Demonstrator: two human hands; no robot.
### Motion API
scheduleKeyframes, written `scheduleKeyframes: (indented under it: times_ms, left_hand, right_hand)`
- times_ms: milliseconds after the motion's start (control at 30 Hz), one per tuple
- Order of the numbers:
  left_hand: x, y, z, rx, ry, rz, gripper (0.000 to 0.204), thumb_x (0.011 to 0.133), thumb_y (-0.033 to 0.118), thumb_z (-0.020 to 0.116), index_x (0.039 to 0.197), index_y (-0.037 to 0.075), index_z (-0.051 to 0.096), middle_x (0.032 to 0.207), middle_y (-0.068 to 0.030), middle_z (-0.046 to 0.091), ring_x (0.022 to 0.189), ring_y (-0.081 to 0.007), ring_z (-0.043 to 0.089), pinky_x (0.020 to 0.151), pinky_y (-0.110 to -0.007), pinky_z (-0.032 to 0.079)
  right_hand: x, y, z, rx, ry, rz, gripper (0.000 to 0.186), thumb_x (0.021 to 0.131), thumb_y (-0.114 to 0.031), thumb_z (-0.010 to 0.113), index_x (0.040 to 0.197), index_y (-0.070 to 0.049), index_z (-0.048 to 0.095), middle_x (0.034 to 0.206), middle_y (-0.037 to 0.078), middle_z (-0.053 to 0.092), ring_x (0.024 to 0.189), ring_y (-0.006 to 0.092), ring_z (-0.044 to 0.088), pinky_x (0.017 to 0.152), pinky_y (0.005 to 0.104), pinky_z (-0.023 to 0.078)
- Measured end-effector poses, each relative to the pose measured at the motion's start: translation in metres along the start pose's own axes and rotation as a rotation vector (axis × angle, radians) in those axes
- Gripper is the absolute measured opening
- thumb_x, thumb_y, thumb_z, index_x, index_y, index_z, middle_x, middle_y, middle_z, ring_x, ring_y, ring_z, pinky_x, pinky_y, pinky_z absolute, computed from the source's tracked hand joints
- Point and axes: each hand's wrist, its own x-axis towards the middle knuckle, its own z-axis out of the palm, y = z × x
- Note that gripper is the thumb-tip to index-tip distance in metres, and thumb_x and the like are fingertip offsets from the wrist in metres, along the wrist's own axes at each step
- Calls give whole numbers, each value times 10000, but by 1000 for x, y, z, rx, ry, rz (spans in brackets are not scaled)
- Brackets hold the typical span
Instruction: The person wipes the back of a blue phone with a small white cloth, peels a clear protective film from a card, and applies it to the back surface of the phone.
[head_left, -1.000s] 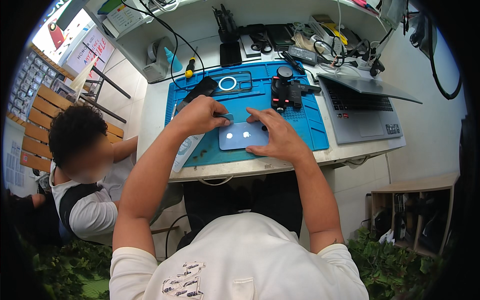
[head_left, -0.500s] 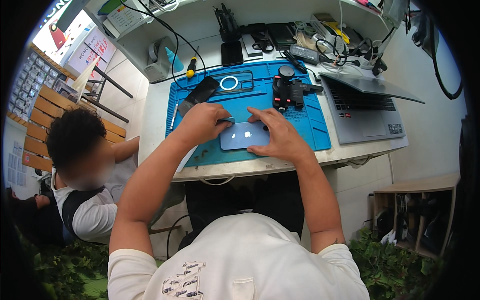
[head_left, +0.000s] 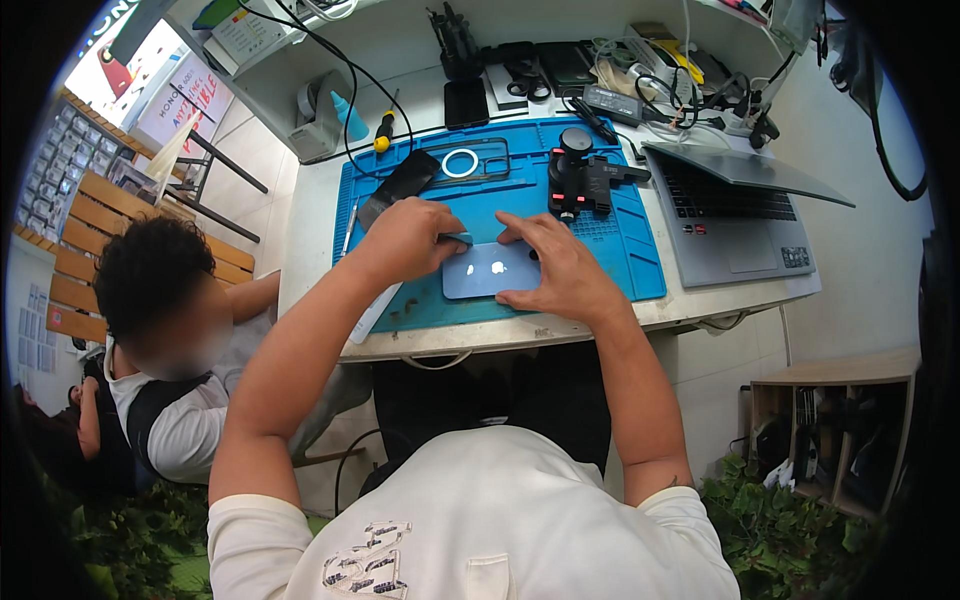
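Note:
A light blue smartphone [head_left: 474, 284] lies back side up on the blue work mat [head_left: 440, 318], its long side across me. My right hand [head_left: 560, 265] spans the phone's right end, thumb on the near edge and fingers on the far edge. At the far left corner of the phone, my left hand [head_left: 408, 238] is closed in a pinch on a small flat blue-grey piece [head_left: 457, 238]. That piece touches or nearly touches the phone's edge; its exact kind is not clear. Beneath my left forearm a white strip [head_left: 375, 315] partly shows.
Beyond my left hand lie a black pouch-like item [head_left: 402, 188] and a clear phone case [head_left: 492, 158] with a white ring. A black clamp device [head_left: 580, 180] stands right, beside an open laptop [head_left: 745, 230]. A screwdriver [head_left: 384, 132] lies behind. A person [head_left: 180, 400] sits at left.
Both hands keep nearly the same place on the phone and the small piece. The whole view has shifted slightly. At the far left, another person in the background has come more into view.

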Motion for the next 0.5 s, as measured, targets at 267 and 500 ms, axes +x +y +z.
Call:
scheduleKeyframes:
  times_ms: [267, 500]
  left_hand:
    - [34, 7, -31, -101, -316, -314, 333, 868, 196, 928, 1149, 26, 873, 1001, -168, 845, 873, -269, 792, 798, -375, 602]
    - [46, -3, -31, -202, -490, -418, 326, 876, 232, 944, 1129, 35, 884, 940, -120, 845, 779, -180, 786, 732, -312, 596]
  right_hand:
    - [-1, -1, -1, 45, 2, 31, 1063, 695, -207, 994, 1647, -106, 531, 1303, 85, 742, 1274, 287, 639, 1097, 424, 548]
    - [0, -2, 0, 13, -1, 29, 1060, 700, -209, 994, 1647, -108, 530, 1306, 87, 742, 1277, 288, 639, 1105, 427, 547]
